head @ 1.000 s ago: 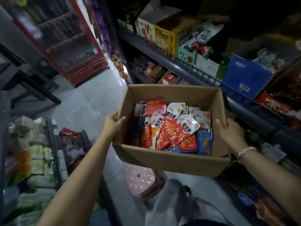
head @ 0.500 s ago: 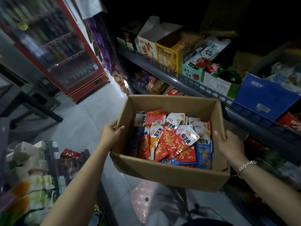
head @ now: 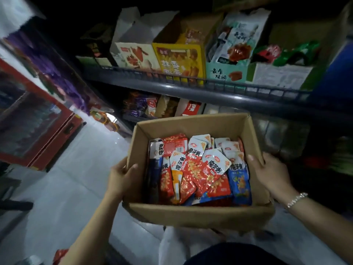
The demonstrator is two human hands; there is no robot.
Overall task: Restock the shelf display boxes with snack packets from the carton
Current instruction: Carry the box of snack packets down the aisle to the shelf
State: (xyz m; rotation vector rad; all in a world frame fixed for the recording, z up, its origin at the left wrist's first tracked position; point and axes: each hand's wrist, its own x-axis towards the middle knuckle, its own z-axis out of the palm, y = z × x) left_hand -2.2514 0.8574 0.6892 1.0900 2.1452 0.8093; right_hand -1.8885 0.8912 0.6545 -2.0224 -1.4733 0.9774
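Note:
I hold a brown cardboard carton (head: 198, 217) in front of me, open at the top. Inside lie several snack packets (head: 198, 169), mostly red and white, some blue. My left hand (head: 119, 178) grips the carton's left wall, thumb over the rim. My right hand (head: 271, 174) grips its right wall, a bead bracelet on the wrist. Behind the carton, a dark shelf (head: 210, 92) carries open display boxes: a white one (head: 133, 57), a yellow one (head: 179, 62), a teal one (head: 225, 73) and a white-green one (head: 280, 77).
A lower shelf holds more snack boxes (head: 189, 108) just beyond the carton. A red glass-door fridge (head: 34, 127) stands at the left across a pale tiled floor (head: 66, 188). A blue box (head: 336, 77) sits at the shelf's far right.
The view has swung up and toward the shelf, and the display boxes now sit closer and higher. The carton stays gripped in both hands, carried nearer to the shelf.

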